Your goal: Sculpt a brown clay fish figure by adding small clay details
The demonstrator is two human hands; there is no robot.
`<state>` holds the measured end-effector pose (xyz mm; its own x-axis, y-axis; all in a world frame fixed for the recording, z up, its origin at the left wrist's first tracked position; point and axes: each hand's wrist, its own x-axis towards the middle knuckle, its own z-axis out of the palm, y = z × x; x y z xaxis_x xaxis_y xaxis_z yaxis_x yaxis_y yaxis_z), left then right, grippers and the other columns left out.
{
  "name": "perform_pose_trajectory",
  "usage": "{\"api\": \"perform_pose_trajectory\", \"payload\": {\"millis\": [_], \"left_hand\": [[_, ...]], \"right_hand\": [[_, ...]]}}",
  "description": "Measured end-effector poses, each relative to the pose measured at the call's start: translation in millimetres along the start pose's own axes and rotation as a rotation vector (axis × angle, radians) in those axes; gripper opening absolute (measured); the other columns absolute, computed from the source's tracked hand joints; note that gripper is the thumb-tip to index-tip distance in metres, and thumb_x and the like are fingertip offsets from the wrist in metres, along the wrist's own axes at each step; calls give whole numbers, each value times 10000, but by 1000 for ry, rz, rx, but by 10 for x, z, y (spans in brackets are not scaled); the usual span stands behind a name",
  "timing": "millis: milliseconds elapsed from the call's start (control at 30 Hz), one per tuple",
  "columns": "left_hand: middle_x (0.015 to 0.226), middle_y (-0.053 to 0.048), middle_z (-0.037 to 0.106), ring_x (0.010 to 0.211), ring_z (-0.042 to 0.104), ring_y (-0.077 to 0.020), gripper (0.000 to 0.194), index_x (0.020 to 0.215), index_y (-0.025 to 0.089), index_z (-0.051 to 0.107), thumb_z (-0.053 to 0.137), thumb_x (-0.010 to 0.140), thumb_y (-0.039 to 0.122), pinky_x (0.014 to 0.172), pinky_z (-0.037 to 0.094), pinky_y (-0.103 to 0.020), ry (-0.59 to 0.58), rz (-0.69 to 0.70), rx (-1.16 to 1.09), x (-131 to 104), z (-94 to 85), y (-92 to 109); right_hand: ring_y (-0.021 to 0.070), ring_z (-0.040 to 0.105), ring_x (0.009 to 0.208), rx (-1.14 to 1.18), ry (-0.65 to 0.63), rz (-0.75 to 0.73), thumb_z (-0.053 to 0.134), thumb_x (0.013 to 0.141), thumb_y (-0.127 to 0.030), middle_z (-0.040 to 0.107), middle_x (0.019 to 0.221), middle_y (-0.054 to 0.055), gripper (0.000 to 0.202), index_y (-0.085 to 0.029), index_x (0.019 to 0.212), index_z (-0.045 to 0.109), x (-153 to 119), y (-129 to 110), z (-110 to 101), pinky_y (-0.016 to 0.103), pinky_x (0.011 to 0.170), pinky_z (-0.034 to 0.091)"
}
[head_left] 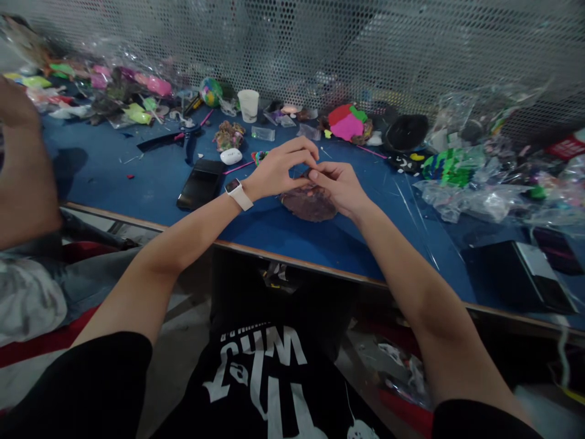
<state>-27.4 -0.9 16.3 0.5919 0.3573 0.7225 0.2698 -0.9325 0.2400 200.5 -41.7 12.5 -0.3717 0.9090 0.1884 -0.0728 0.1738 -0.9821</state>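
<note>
A round brownish-purple lump that looks like modelling clay (311,207) sits on the blue table in front of me. Over its far edge, my left hand (282,167) curves in with thumb and fingertips pinched. My right hand (342,188) meets it there, its thumb and forefinger pressed together and its lower fingers close against the lump. Whatever lies between the fingertips is too small and covered to make out. A pale-banded watch (239,194) is on my left wrist.
A black phone (201,184), a white earbud case (231,157) and a paper cup (248,105) stand left of my hands. Crumpled plastic bags (484,195) lie right, near a dark box (516,274). Perforated metal mesh (320,42) rises behind. Another person's arm (22,164) reaches in at left.
</note>
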Motion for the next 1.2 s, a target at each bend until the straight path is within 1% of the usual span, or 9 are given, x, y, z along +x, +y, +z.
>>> {"api": "perform_pose_trajectory", "payload": {"millis": [100, 300, 400, 600, 700, 867, 1000, 1067, 1200], "left_hand": [[1425, -117, 804, 1353, 777, -331, 272, 1277, 306, 831, 725, 1144, 518, 1171, 641, -615, -50, 23, -10, -1, -1, -30], [1444, -103, 807, 1353, 781, -317, 258, 1242, 306, 848, 721, 1149, 510, 1171, 643, -596, -40, 29, -23, -12, -35, -75], [1550, -127, 770, 1394, 766, -349, 439, 1386, 307, 829, 880, 1029, 558, 1212, 623, -602, -133, 25, -37, -33, -149, -142], [1453, -142, 812, 1288, 798, -319, 287, 1228, 237, 881, 707, 1090, 419, 1153, 633, -516, -247, -55, -17, -117, -325, -340], [1396, -138, 832, 1233, 800, -311, 284, 1170, 225, 898, 694, 1065, 393, 1149, 626, -502, -298, -90, -7, -145, -332, -397], [1184, -98, 878, 973, 782, -241, 269, 1067, 234, 911, 721, 1011, 416, 1086, 621, -453, -421, -185, -68, -153, -333, -446], [1113, -81, 885, 954, 789, -222, 349, 1229, 232, 898, 724, 998, 428, 960, 607, -378, -591, -358, -179, -96, -366, -383], [1017, -91, 871, 877, 790, -225, 373, 1225, 204, 888, 696, 1016, 445, 865, 598, -368, -637, -479, -223, -56, -384, -316], [827, -94, 820, 724, 745, -220, 401, 886, 200, 840, 664, 1025, 531, 721, 551, -367, -729, -597, -292, -6, -406, -190]], "right_hand": [[152, 724, 699, -11, -1, 21, 1077, 709, -777, 811, 822, 32, 587, -254, 878, 872, -10, -29, 3, 262, 531, 555], [145, 680, 647, -9, 13, 25, 1091, 697, -761, 784, 823, 28, 606, -249, 888, 830, -15, -56, 19, 267, 450, 418], [120, 552, 519, -114, 26, -26, 1045, 757, -770, 725, 715, 3, 572, -253, 837, 814, -26, -72, 7, 297, 426, 310], [176, 624, 607, -553, 8, -165, 961, 900, -527, 832, 853, 30, 280, -272, 1003, 908, -74, -119, -11, 366, 613, 489], [196, 690, 666, -557, -28, -171, 934, 913, -454, 866, 953, 48, 269, -267, 1104, 899, -88, -101, -8, 379, 676, 548], [248, 773, 760, -607, -94, -176, 882, 955, -414, 870, 921, 62, 181, -260, 1043, 917, -92, -83, 2, 411, 747, 609], [286, 836, 960, -674, -122, -216, 805, 992, -386, 915, 1116, 69, 206, -272, 1093, 942, -94, -86, 15, 447, 895, 656], [271, 824, 892, -694, -122, -211, 802, 988, -401, 916, 1083, 66, 252, -259, 1143, 941, -94, -82, 12, 436, 841, 646], [245, 785, 754, -657, -96, -205, 827, 964, -436, 898, 963, 63, 292, -238, 1151, 934, -83, -74, -18, 403, 712, 613]]}}
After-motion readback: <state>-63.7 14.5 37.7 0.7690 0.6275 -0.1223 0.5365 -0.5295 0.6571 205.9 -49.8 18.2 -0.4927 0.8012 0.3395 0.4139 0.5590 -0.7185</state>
